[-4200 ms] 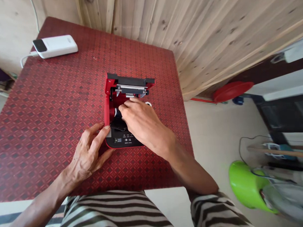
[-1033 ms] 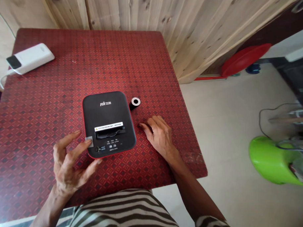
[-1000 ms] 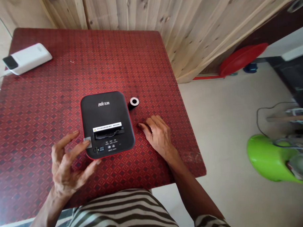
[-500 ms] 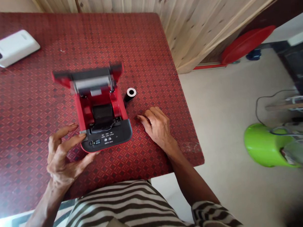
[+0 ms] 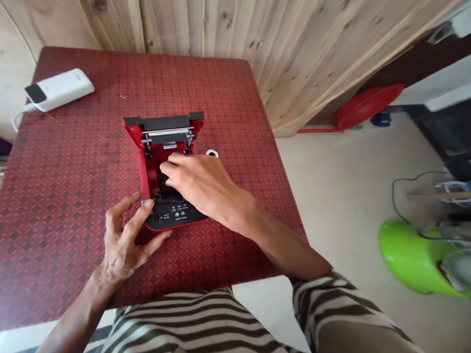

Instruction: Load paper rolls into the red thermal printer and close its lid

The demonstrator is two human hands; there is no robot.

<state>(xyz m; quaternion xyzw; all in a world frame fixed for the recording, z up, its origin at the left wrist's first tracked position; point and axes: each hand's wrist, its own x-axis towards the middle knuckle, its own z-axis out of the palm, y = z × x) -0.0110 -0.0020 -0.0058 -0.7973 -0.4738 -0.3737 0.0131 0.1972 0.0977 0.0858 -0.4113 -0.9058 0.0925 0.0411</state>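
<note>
Printer of black and red plastic (image 5: 171, 217) stands with lid lifted on the red diamond-patterned table (image 5: 66, 203). My right hand (image 5: 203, 185) curves over its red compartment; I cannot tell if it grips anything. My left hand (image 5: 124, 247) is half open, one fingertip on the small grey tab (image 5: 147, 203). Black roll with white core (image 5: 212, 153) sits just behind my right hand.

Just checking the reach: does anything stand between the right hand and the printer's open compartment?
Nothing visible does. The right hand is over the red compartment of the printer, and the raised lid stands beyond it.
</note>
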